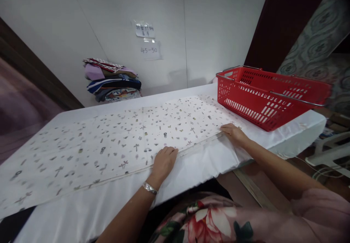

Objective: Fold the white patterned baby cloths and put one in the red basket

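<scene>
One printed cloth (123,133) is lying across the table (213,163), the left hand (164,159) and right hand (233,132) resting loosely on its near edge. One red basket (262,97) is standing just beside it; beyond, two paper signs (149,40) are hanging near one clothes pile (113,81).

Pale-walled room, white-draped table.
On my feed, a plain off-white wall (218,28) with thin vertical seams fills the back, and I can make out two taped paper signs (144,29), the lower reading "45-50". The table (202,164) wears a glossy white cover that falls in soft folds at its near edge. To my left, a dark brown beam (35,68) slants beside blurred pinkish drapery (19,108). To my right, I get a deep maroon panel (284,24), then a grey-green surface with a scrolling pattern (314,50). Below it, white plastic furniture (330,150) stands near loose pale cables (319,173). The light looks soft and dim, with faint shadows on the wall.
</scene>
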Available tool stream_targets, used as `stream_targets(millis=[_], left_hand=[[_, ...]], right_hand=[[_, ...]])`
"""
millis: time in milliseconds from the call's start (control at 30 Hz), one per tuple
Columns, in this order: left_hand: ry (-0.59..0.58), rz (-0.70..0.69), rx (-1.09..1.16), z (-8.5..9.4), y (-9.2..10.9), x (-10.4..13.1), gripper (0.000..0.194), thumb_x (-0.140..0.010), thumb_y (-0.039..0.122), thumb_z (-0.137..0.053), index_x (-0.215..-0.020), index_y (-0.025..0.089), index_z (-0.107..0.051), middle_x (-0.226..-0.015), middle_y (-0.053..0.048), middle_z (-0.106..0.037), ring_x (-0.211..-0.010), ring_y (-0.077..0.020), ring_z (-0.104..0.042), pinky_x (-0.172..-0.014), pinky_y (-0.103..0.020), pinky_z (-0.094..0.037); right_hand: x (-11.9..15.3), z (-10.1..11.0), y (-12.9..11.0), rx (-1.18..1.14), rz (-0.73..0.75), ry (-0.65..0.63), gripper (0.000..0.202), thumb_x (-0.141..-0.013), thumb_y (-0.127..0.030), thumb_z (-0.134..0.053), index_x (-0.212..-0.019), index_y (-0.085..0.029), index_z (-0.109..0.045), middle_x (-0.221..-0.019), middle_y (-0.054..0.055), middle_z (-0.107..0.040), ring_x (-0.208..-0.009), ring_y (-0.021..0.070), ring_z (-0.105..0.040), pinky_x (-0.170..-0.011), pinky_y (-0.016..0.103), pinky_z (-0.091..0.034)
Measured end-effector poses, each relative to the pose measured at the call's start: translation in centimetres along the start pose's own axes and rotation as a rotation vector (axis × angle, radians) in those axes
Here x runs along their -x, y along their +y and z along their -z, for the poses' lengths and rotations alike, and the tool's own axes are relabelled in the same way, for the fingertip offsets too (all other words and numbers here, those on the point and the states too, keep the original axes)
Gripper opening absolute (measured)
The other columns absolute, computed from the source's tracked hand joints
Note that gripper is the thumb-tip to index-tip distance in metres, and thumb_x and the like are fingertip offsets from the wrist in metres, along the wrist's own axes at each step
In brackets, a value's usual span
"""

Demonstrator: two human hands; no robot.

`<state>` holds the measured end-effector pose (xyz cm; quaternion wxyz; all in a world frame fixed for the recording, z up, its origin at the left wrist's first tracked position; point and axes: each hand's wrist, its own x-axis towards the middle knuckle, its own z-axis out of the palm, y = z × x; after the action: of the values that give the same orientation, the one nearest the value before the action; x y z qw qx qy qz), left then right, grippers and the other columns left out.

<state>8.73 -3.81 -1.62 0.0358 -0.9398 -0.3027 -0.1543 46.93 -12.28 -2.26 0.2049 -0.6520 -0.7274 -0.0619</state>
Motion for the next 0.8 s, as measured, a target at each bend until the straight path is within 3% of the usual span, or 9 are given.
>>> stream_targets(millis=[100, 267, 500, 667, 800], left_hand=[[-0.04, -0.017, -0.065, -0.2, 0.0, 0.1, 0.023, -0.092, 0.016, -0.041, -0.095, 0.019, -0.063, -0.091, -0.006, -0.061, -0.086, -0.0201, -0.052, -0.074, -0.033, -0.041], [-0.128, -0.041, -0.099, -0.7, 0.1, 0.2, 0.019, -0.091, 0.015, -0.043, -0.092, 0.017, -0.062, -0.09, -0.005, -0.06, -0.085, -0.0206, -0.051, -0.072, -0.033, -0.042], [-0.148, -0.037, -0.024, 0.4, 0.7, 0.9, 0.013, -0.089, 0.023, -0.048, -0.096, 0.017, -0.058, -0.097, -0.005, -0.058, -0.091, -0.0211, -0.051, -0.077, -0.035, -0.042], [-0.176, -0.026, -0.066, 0.7, 1.0, 1.3, 0.021, -0.086, 0.007, -0.044, -0.102, 0.016, -0.054, -0.1, -0.007, -0.058, -0.092, -0.0208, -0.051, -0.078, -0.035, -0.04], [-0.203, -0.02, -0.09, 0.7, 1.4, 1.2, 0.023, -0.083, 0.004, -0.044, -0.101, 0.014, -0.053, -0.1, -0.009, -0.057, -0.091, -0.0217, -0.05, -0.075, -0.035, -0.04]], right_hand=[[0.0, -0.3, -0.6, -0.016, -0.012, 0.014, 0.031, -0.09, -0.023, -0.042, -0.101, -0.018, -0.07, -0.106, 0.011, -0.065, -0.101, 0.0246, -0.057, -0.086, 0.038, -0.048], [0.2, -0.5, -1.3, 0.02, 0.028, -0.131, 0.03, -0.088, -0.019, -0.042, -0.099, -0.019, -0.07, -0.106, 0.01, -0.065, -0.102, 0.0242, -0.056, -0.084, 0.036, -0.048], [1.0, -0.7, 0.3, 0.079, 0.06, -0.233, 0.039, -0.088, -0.026, -0.036, -0.112, -0.018, -0.066, -0.119, 0.01, -0.062, -0.109, 0.0248, -0.054, -0.093, 0.039, -0.043], [1.1, -2.2, 2.2, 0.149, 0.058, -0.177, 0.04, -0.078, -0.021, -0.04, -0.107, -0.025, -0.067, -0.117, 0.01, -0.063, -0.108, 0.0297, -0.057, -0.089, 0.048, -0.044], [1.2, -2.9, 3.8, 0.167, 0.087, -0.12, 0.038, -0.074, -0.019, -0.041, -0.098, -0.027, -0.07, -0.112, 0.015, -0.064, -0.106, 0.0316, -0.058, -0.092, 0.051, -0.042]])
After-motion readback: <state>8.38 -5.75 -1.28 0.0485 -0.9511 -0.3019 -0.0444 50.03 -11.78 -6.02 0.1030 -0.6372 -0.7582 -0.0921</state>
